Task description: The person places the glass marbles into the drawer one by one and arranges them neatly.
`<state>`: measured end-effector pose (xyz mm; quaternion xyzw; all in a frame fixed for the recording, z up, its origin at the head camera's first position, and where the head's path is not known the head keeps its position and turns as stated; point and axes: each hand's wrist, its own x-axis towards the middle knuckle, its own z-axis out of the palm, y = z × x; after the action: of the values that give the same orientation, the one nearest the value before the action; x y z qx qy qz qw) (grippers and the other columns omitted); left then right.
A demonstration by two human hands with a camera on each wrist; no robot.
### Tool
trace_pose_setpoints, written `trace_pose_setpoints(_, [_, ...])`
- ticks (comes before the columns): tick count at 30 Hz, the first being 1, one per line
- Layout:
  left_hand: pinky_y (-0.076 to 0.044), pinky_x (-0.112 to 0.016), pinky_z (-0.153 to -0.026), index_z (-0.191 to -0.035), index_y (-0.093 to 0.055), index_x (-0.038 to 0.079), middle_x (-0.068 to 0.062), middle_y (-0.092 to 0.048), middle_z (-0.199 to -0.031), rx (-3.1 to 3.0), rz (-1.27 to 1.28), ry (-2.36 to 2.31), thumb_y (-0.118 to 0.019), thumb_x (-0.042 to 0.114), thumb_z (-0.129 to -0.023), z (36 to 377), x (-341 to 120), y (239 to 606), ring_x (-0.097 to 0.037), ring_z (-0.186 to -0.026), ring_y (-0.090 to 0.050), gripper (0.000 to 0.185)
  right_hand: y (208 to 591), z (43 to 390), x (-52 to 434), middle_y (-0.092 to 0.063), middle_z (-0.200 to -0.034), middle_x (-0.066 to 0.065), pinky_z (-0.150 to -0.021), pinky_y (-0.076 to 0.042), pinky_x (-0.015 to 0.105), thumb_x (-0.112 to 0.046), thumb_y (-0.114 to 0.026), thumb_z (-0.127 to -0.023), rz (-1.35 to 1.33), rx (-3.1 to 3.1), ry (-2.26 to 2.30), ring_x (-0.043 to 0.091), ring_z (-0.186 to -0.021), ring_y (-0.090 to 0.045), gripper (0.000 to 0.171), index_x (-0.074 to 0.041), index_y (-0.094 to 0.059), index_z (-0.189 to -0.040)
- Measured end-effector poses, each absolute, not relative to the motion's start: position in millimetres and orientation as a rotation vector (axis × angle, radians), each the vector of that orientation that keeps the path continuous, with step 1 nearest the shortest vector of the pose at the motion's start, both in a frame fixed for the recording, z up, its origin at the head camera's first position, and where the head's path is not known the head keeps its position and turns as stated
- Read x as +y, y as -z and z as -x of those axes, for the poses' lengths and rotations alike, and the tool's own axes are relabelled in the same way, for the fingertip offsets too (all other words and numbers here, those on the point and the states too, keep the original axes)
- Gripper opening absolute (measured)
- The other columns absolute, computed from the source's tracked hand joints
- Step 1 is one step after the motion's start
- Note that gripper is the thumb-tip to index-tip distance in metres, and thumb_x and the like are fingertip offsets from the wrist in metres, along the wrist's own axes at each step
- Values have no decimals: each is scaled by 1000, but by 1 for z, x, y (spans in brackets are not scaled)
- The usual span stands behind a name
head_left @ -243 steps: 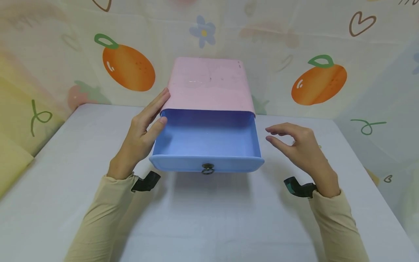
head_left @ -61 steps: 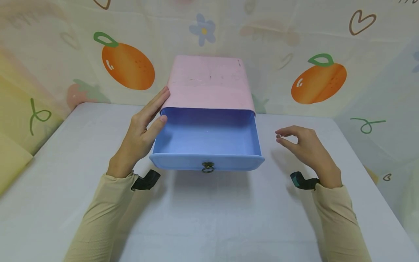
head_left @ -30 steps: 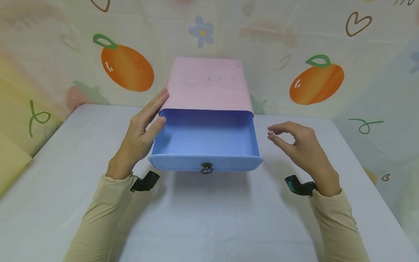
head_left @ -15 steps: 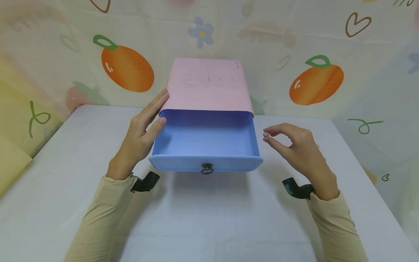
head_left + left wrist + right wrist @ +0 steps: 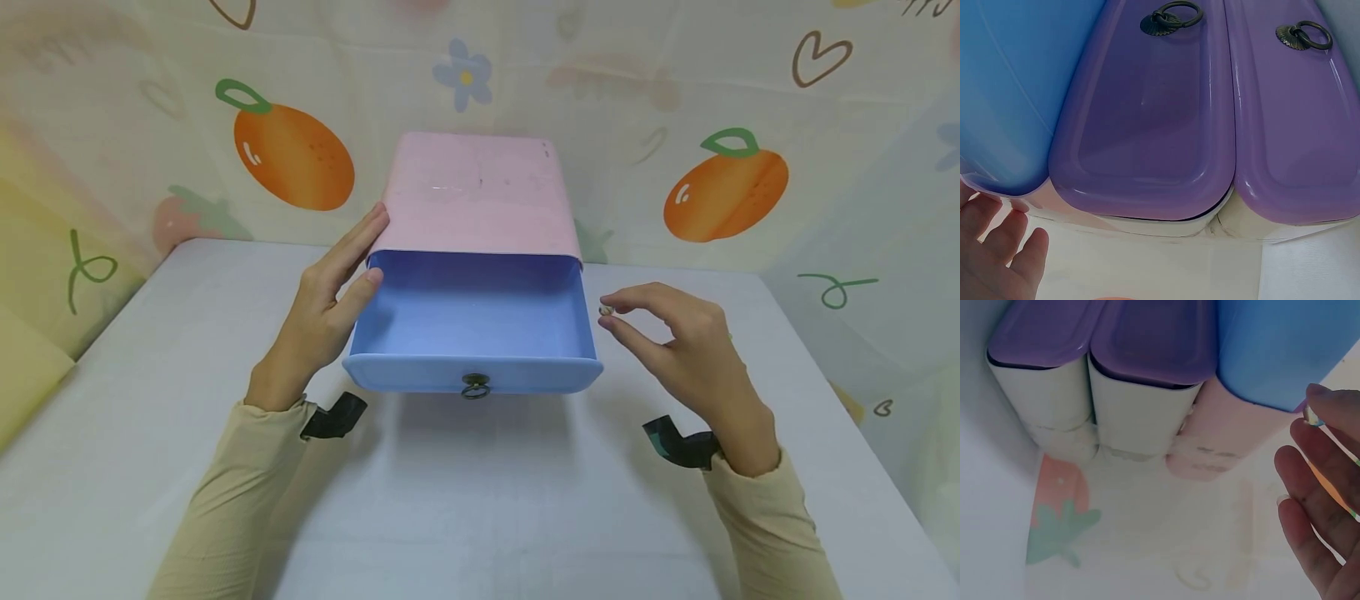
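Note:
A small drawer cabinet stands on the table, and its pink top casing (image 5: pixel 480 196) has the blue drawer (image 5: pixel 472 375) pulled out. No object shows inside that drawer. My left hand (image 5: pixel 318 312) rests along the casing's left side, fingers straight and thumb by the drawer's edge. Just right of the drawer, in the air, my right hand (image 5: pixel 678 346) pinches a tiny shiny whitish object (image 5: pixel 606 310) between thumb and index finger. The right wrist view shows bluish and yellowish glints on this object (image 5: pixel 1312 416), but its kind is too small to tell.
Below the blue drawer are two purple-fronted drawers, a middle one (image 5: pixel 1147 112) and a bottom one (image 5: pixel 1300 112), both pushed in, with ring pulls. A white cloth covers the table (image 5: pixel 480 517). A fruit-printed curtain (image 5: pixel 615 50) hangs close behind the cabinet.
Eight seconds ago the right fingertips were apart with nothing visible between them. They now pinch the tiny object, which has moved left towards the drawer over the last two seconds. The left hand stays put.

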<state>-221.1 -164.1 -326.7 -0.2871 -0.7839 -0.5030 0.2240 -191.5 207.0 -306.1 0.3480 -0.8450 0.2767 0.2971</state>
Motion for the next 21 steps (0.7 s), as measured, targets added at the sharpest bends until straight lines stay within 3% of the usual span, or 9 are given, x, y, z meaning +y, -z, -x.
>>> trace_pose_setpoints(2, [-32,-25,-120,-150,-43,10,-3,-39,-159,-2164,790,1390,-47,5,-98,221,-164,327,-16,-147,-37,53,305,190,206,-77,-94,10,-94,-45,4,5,-84,-71,-938,-2215,-760,25,-86,-74,33,0,-75,-102])
trace_pose_setpoints(5, [-32,-26,-120,-151,-43,10,-3,-39,-159,-2165,790,1390,-47,5,-98,221,-164,327,-16,-147,-37,53,304,189,205,-77,-93,12,-94,-47,6,-16,-79,-84,-953,-2187,-789,26,-86,-73,25,1,-75,-102])
trace_pose_setpoints(9, [-32,-26,-121,-151,-42,11,-2,-38,-159,-2171,791,1387,-47,5,-98,221,-164,327,-15,-147,-37,54,305,189,203,-76,-93,14,-96,-47,7,-46,-60,-95,-958,-2177,-793,28,-87,-73,51,3,-74,-101])
trace_pose_setpoints(21, [-32,-26,-121,-151,-43,12,-1,-38,-159,-2179,780,1400,-47,5,-98,221,-164,327,-15,-147,-37,54,299,187,193,-75,-93,16,-97,-46,7,-45,-60,-95,-965,-2112,-825,30,-88,-72,50,3,-74,-100])
